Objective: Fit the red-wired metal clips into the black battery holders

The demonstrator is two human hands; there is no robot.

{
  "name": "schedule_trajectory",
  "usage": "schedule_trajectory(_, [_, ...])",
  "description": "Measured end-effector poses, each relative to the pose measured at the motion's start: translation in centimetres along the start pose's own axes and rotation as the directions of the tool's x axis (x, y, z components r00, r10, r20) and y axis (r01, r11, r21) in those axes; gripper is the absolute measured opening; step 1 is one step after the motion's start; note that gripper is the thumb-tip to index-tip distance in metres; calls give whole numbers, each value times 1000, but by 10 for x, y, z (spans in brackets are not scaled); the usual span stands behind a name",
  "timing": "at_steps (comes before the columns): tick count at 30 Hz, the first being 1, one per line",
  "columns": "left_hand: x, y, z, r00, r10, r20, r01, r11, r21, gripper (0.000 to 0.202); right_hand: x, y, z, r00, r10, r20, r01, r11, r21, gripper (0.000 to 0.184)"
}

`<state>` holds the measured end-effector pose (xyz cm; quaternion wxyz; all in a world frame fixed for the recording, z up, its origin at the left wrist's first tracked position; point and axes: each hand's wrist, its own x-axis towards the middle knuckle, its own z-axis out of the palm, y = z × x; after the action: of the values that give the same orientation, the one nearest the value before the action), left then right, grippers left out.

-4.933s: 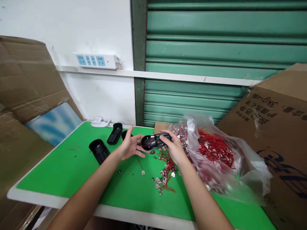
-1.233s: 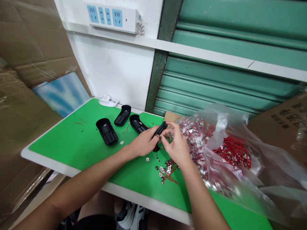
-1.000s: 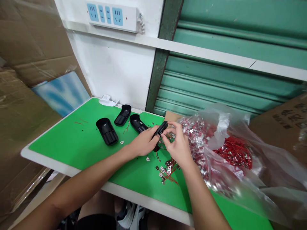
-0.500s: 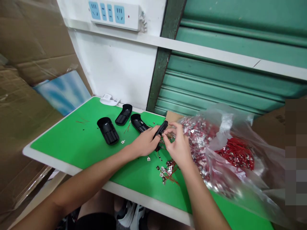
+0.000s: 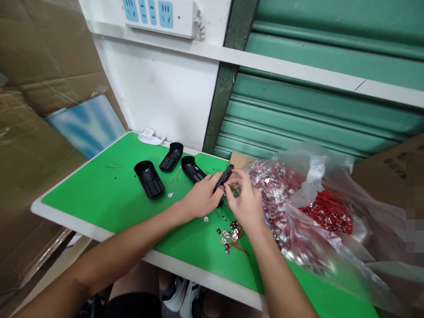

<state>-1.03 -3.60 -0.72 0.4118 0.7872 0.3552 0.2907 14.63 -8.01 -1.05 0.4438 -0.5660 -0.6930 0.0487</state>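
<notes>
My left hand point(image 5: 200, 198) grips a black plastic housing point(image 5: 224, 175), held tilted above the green table point(image 5: 109, 198). My right hand point(image 5: 244, 199) is pinched against the housing's right side, its fingertips pressed on a small metal contact with red wire; the part itself is mostly hidden. Loose red-wired contacts point(image 5: 230, 236) lie on the table just below my hands. Three more black housings point(image 5: 149, 179) point(image 5: 172, 157) point(image 5: 192, 168) rest on the table to the left.
A clear plastic bag point(image 5: 318, 212) full of red-wired contacts lies at the right. Cardboard point(image 5: 36, 101) leans at the left, a cardboard box point(image 5: 391, 163) stands far right. A power strip point(image 5: 159, 13) hangs on the wall. A small white object point(image 5: 149, 136) sits at the table's back edge.
Earlier the housing lay flat between both hands; now it is tilted on edge with my right fingers pinched at it. The view has shifted down and closer. The hands have barely moved in the last second.
</notes>
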Motion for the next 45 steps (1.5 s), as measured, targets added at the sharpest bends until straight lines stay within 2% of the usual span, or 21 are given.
schedule_trajectory(2, [1, 1, -3, 1000, 24, 7, -24, 999, -36, 33, 4, -2, -5, 999, 46, -23, -44, 993, 106, 42])
schedule_trajectory(4, [3, 3, -8, 1000, 24, -8, -25, 997, -71, 29, 9, -3, -13, 986, 160, -45, -135, 929, 344, 42])
schedule_trajectory(6, [5, 4, -12, 999, -15, -48, 9, 995, -104, 25, 14, -2, -22, 949, 314, 5, -250, 746, 617, 34])
schedule_trajectory(8, [6, 5, -15, 995, -55, -83, 43, 990, -134, 24, 18, -2, -31, 902, 418, 109, -334, 514, 790, 28])
schedule_trajectory(10, [6, 6, -16, 993, -66, -96, 51, 988, -148, 23, 19, -4, -36, 870, 456, 189, -354, 309, 883, 23])
schedule_trajectory(13, [4, 8, -14, 996, -50, -78, 38, 989, -141, 21, 19, -9, -37, 863, 432, 262, -310, 41, 950, 20])
schedule_trajectory(15, [2, 10, -12, 998, -45, -52, 38, 989, -143, 20, 19, -12, -36, 858, 428, 286, -289, -59, 955, 24])
schedule_trajectory(18, [0, 12, -10, 997, -81, -17, 77, 983, -166, 22, 19, -12, -36, 844, 452, 289, -270, -109, 957, 27])
schedule_trajectory(20, [1, 11, -10, 989, -146, 14, 145, 966, -214, 24, 20, -9, -35, 838, 467, 280, -274, -83, 958, 29])
schedule_trajectory(22, [3, 10, -8, 971, -229, 73, 241, 916, -321, 27, 19, -3, -32, 838, 480, 260, -312, 31, 949, 31])
schedule_trajectory(23, [5, 9, -8, 962, -254, 104, 274, 881, -386, 29, 18, 0, -29, 840, 492, 229, -331, 132, 934, 33])
schedule_trajectory(25, [7, 6, -7, 964, -234, 125, 265, 828, -493, 33, 16, 6, -20, 855, 507, 108, -344, 401, 849, 36])
schedule_trajectory(27, [9, 2, -7, 986, -144, 82, 165, 831, -530, 34, 13, 10, -11, 885, 466, -3, -328, 629, 704, 42])
schedule_trajectory(28, [9, 1, -7, 994, -91, 58, 108, 849, -516, 34, 11, 11, -7, 902, 432, -16, -322, 695, 643, 48])
schedule_trajectory(29, [9, 0, -8, 998, -45, 48, 62, 870, -489, 35, 10, 11, -3, 917, 399, 7, -321, 728, 605, 54])
schedule_trajectory(31, [8, -2, -10, 997, 16, 76, 18, 907, -421, 38, 8, 8, 0, 934, 341, 104, -334, 736, 588, 64])
schedule_trajectory(34, [7, -2, -13, 988, 28, 151, 27, 936, -352, 38, 6, 3, -1, 940, 291, 176, -338, 746, 573, 67])
schedule_trajectory(40, [6, 0, -10, 987, 37, 154, 6, 963, -268, 39, 3, -1, -5, 969, 216, 125, -249, 864, 438, 66])
schedule_trajectory(45, [6, -5, -8, 986, 85, 145, -56, 980, -190, 40, 1, -1, -4, 967, 219, 130, -253, 880, 402, 63])
